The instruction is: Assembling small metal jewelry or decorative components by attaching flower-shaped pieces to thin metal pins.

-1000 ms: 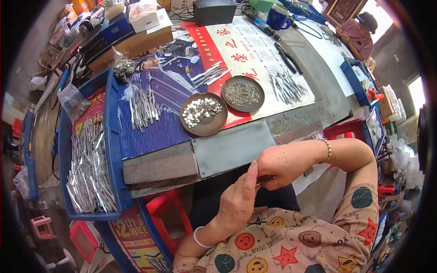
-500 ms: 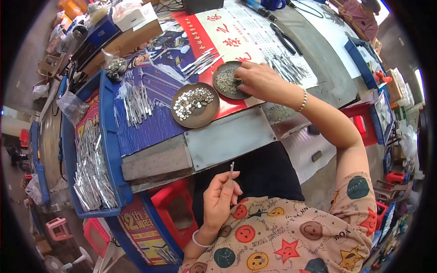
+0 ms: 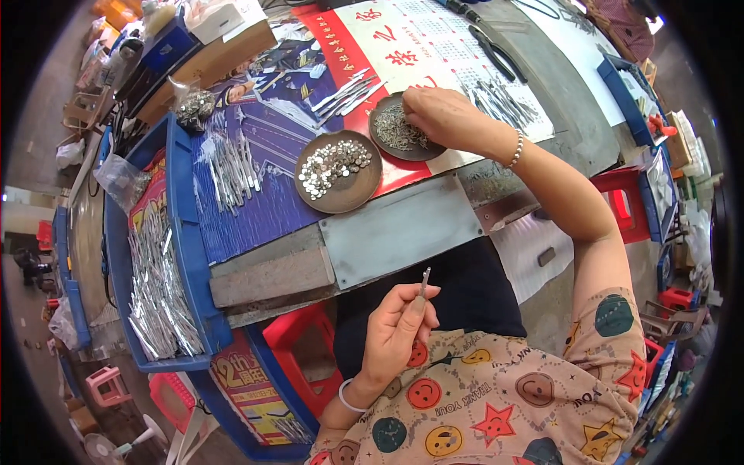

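My left hand [image 3: 397,329] pinches a slim metal piece [image 3: 425,280] between thumb and fingers, its tip pointing up, just off the bench's front edge. Over the right side of a dark round dish [image 3: 385,152] my right hand [image 3: 449,116] is bent down with its fingertips drawn together. Whatever those fingertips hold is too small or hidden to make out. Many tiny metal pins [image 3: 404,132] lie heaped in that dish. Beside it to the left, a second brown dish [image 3: 358,194] carries small shiny discs [image 3: 329,165].
A blue bin [image 3: 183,232] full of slim metal pieces [image 3: 159,287] stands at the left. More such pieces lie on the bench in bundles [image 3: 232,170], [image 3: 504,105]. Black-handled pliers [image 3: 496,54] rest at the back. A grey metal plate [image 3: 403,232] covers the bench's front edge.
My left hand has shifted slightly right with the metal piece. The fingers of my right hand have drawn back from among the pins toward the dish's upper right and closed together.
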Demonstrator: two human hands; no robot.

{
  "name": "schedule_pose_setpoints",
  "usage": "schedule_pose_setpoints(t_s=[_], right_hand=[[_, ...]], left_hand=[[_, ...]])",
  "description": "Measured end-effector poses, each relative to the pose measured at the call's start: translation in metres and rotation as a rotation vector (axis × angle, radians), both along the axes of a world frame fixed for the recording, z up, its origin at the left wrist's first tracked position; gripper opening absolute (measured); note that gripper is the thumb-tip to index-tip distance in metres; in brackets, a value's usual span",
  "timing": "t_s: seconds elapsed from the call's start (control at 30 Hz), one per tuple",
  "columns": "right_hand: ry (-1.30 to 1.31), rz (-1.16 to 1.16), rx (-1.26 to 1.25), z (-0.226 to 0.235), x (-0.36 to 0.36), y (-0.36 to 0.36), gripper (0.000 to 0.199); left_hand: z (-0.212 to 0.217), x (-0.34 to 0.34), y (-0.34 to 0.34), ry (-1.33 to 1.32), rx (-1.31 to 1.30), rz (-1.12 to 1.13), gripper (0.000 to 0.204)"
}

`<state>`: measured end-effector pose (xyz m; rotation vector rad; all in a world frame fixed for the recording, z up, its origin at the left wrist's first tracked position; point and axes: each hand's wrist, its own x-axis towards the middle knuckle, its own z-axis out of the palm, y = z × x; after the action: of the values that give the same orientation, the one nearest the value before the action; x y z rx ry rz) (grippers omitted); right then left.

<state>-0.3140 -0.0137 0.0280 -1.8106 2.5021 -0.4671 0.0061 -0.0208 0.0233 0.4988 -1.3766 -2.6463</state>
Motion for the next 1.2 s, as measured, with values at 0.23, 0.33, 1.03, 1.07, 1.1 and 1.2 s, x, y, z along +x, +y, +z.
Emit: schedule_pose_setpoints(t_s=[0.23, 0.33, 1.03, 1.07, 1.1, 1.2], right_hand=[[-0.292, -0.025, -0.26, 0.013, 0.001, 0.012, 0.009], [-0.526, -0.095, -0.255, 0.021, 0.006, 0.017, 0.006], [-0.797, 0.153, -0.393, 0.018, 0.177, 0.088, 0.016], [-0.779, 0.147, -0.393, 0.018, 0.178, 0.087, 0.016], [-0.76, 0.141, -0.393, 0.018, 0.179, 0.087, 0.017], [-0.748, 0.134, -0.398, 0.017, 0.181, 0.086, 0.016]], left_hand=[[-0.002, 0.002, 0.002, -0.003, 0.057, 0.009, 0.024], [-0.001, 0.002, 0.004, -0.009, 0.168, 0.01, 0.021], [-0.021, 0.0, 0.0, 0.099, 0.893, 0.017, 0.017], [-0.021, 0.0, 0.0, 0.1, 0.893, 0.018, 0.017], [-0.022, 0.0, 0.0, 0.1, 0.897, 0.018, 0.017], [-0.026, 0.0, 0.0, 0.106, 0.892, 0.028, 0.016]])
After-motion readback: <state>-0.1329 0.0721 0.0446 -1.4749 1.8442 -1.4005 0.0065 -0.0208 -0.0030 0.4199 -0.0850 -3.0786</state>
